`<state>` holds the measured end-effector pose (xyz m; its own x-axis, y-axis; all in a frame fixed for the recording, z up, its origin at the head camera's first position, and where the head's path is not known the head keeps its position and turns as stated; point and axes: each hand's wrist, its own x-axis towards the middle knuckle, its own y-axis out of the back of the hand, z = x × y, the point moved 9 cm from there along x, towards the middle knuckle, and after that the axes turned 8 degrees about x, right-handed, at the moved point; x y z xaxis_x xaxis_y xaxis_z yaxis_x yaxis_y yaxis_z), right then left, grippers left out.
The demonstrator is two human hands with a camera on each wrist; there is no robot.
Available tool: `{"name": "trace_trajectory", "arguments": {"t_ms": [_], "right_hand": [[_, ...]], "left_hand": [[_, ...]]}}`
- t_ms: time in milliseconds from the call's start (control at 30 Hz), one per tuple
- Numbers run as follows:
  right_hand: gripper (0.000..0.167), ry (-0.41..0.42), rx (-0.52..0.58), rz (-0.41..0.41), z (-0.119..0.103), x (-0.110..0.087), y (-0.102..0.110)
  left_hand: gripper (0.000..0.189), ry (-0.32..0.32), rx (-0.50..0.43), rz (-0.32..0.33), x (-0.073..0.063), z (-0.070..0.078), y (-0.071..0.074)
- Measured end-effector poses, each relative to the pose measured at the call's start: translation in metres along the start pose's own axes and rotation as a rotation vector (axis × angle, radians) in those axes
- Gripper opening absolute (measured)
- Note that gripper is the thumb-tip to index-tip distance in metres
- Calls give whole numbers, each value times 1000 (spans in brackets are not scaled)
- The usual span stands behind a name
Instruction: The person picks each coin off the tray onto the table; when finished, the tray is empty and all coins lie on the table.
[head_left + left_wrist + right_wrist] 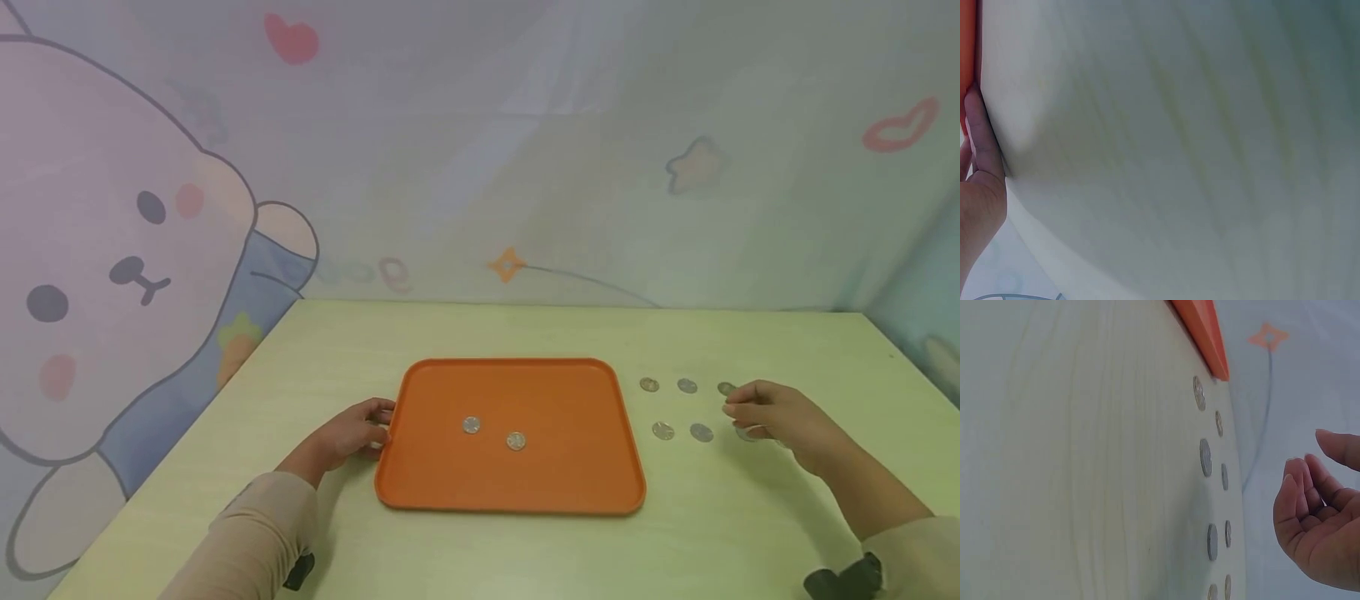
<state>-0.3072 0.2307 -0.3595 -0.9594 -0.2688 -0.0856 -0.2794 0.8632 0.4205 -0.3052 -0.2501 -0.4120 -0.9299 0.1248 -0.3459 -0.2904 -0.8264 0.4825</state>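
An orange tray (517, 502) lies flat on the table with two silver coins, a left coin (471, 425) and a right coin (516, 442), inside it. At the tray's left rim, my left hand (347, 435) touches the edge with its fingers nearly straight. My right hand (783, 421) hovers over the right end of two rows of coins, including a near-row coin (663, 431) and a far-row coin (687, 386). In the right wrist view, the thumb of the right hand (1325, 531) stands apart from loosely bent fingers with nothing between. That hand partly hides some coins in the head view.
The pale wooden table (525, 558) carries the tray in its middle, with the coin rows to the tray's right. Behind the table's far edge hangs a printed cloth backdrop (465, 150), with a cartoon bear on its left.
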Motion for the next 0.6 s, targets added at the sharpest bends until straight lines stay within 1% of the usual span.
{"name": "trace_trajectory", "arguments": {"t_ms": [267, 600], "right_hand": [[35, 20, 111, -70, -25, 12, -36], [30, 64, 195, -142, -52, 30, -79]], "left_hand": [[53, 4, 6, 8, 2, -1, 0], [52, -17, 3, 1, 0, 1, -1]]}}
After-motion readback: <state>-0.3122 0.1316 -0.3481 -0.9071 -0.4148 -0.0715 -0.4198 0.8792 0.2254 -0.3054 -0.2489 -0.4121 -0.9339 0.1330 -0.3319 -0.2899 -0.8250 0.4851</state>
